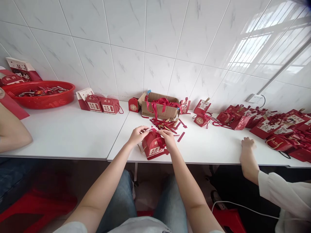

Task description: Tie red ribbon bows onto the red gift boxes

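Observation:
A red gift box (153,144) with gold lettering and a pale panel stands in front of me, close to the table's front edge. My left hand (139,135) pinches at its top from the left, where a small whitish piece shows by the fingertips. From the right, my right hand (167,136) has its fingers closed on the box's top edge. A dark red ribbon (160,142) hangs on the box's front, below my right fingers. What exactly lies between the fingertips is too small to make out. Just behind lies a pile of loose red strips (166,124).
A cardboard carton (159,111) of red ribbons stands by the wall. Finished-looking red boxes (269,126) crowd the right; more boxes (102,103) and a red basin (46,103) of wrapped sweets stand left. Co-workers' arms rest at both sides, one hand (248,143) at right.

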Tool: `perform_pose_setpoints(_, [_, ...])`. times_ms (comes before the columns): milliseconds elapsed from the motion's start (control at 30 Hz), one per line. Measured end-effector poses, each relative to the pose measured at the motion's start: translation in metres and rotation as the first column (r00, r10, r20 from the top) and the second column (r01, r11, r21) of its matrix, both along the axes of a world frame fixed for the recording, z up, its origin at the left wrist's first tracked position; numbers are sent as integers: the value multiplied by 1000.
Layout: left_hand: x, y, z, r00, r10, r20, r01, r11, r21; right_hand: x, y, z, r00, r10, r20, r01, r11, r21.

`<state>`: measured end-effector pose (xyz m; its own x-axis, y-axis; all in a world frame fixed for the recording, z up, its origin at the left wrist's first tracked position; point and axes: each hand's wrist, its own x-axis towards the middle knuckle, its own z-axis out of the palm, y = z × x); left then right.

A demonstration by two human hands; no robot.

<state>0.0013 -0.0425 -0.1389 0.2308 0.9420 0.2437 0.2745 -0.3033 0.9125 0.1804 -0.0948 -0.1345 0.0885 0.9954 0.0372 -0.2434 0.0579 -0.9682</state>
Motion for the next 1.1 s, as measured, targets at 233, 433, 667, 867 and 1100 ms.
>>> perform_pose_setpoints(233, [15,7,13,998,-10,69,14,998,-67,-3,4,6,985,22,172,-28,999,31])
perform_pose_setpoints(433, [23,20,51,996,-11,93,14,999,-38,1,1,8,957,-145,250,113,984,141])
perform_pose_setpoints(667, [6,29,132,983,-20,182,4,996,88,22,-49,-11,934,-170,314,180,984,-4])
perform_pose_setpoints(867, [5,8,175,996,7,90,-32,962,271,19,-52,-38,977,129,173,-33,881,-472])
perform_pose_setpoints(1100, [2,-13,189,998,61,24,-65,940,335,1,-61,-45,918,175,-355,-350,777,-523])
